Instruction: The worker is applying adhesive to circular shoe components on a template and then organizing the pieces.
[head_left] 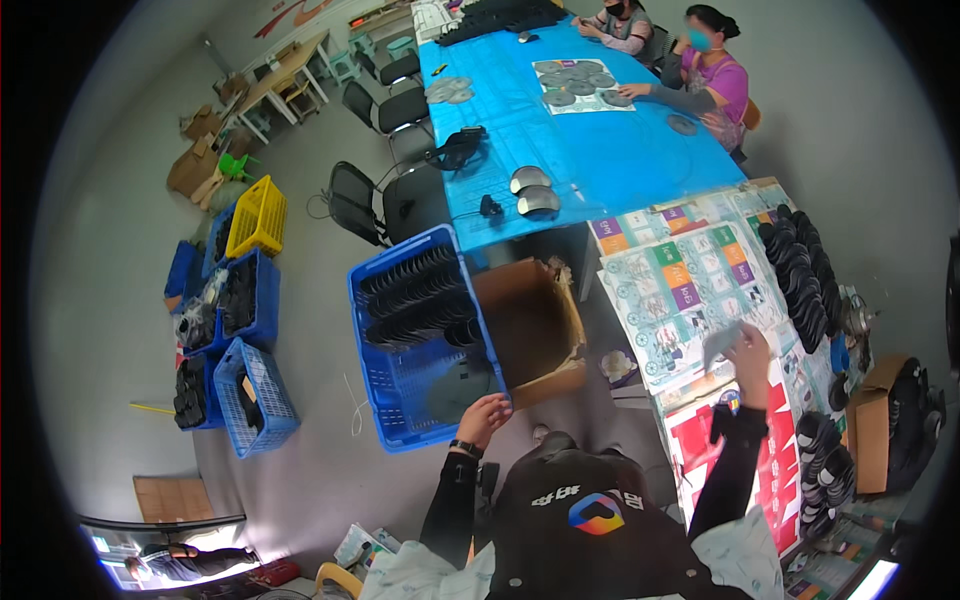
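My left hand (485, 418) is at the near right corner of a blue plastic crate (395, 425), its fingers closed at the edge of a thin, dark grey rounded piece (455, 388). Rows of black curved pieces (415, 295) stand in the far part of that crate. Over the printed sheets (665, 290) on the right-hand table, my right hand (750, 355) pinches a small grey piece of cloth (719, 345). Stacks of black curved pieces (795, 280) lie just beyond this hand, along the table's right side.
An open cardboard box (535, 385) adjoins the crate. Ahead stretches a blue-covered table (510, 130) with two silver domed objects (535, 190); two people sit at its far right. Black chairs (400, 200), blue crates (255, 400) and a yellow crate (258, 220) stand leftward.
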